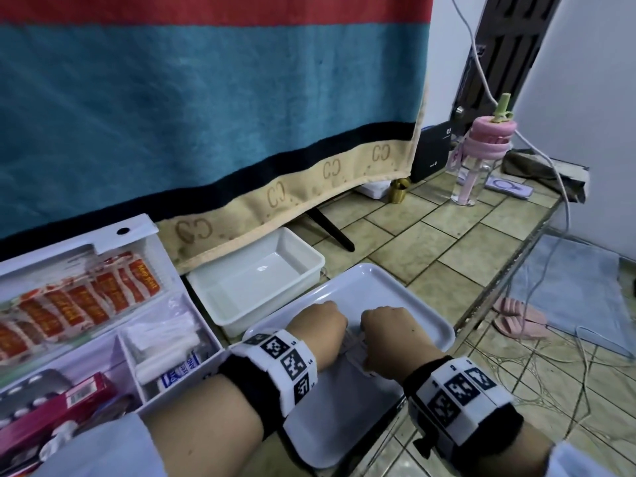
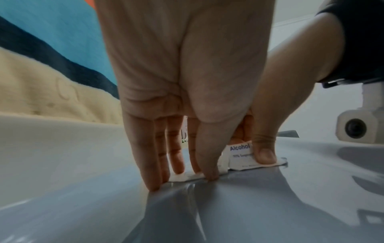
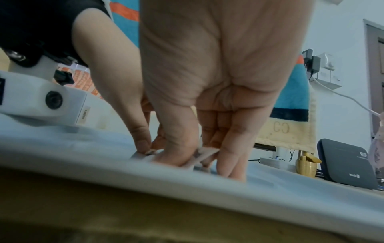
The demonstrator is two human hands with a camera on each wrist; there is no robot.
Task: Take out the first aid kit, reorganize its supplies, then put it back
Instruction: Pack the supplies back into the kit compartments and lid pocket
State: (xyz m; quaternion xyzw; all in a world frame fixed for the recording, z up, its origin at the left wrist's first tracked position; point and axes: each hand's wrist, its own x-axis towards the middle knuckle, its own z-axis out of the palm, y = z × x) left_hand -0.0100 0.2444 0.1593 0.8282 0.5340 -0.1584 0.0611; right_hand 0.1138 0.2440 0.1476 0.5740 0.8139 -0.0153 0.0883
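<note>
Both hands work small white packets on the tray.

Left hand (image 2: 187, 102) and right hand (image 1: 387, 333) pinch alcohol pad packets (image 2: 241, 157), mostly hidden by fingers, mid-tray (image 1: 406, 290), with bare tray floor all round.

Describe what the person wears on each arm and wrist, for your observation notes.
Both hands, left hand and right hand, are bare. Each wrist carries a black strap under a white band printed with square black-and-white code markers. A small white camera block hangs below each wrist. Pale sleeves cover the upper forearms.
</note>
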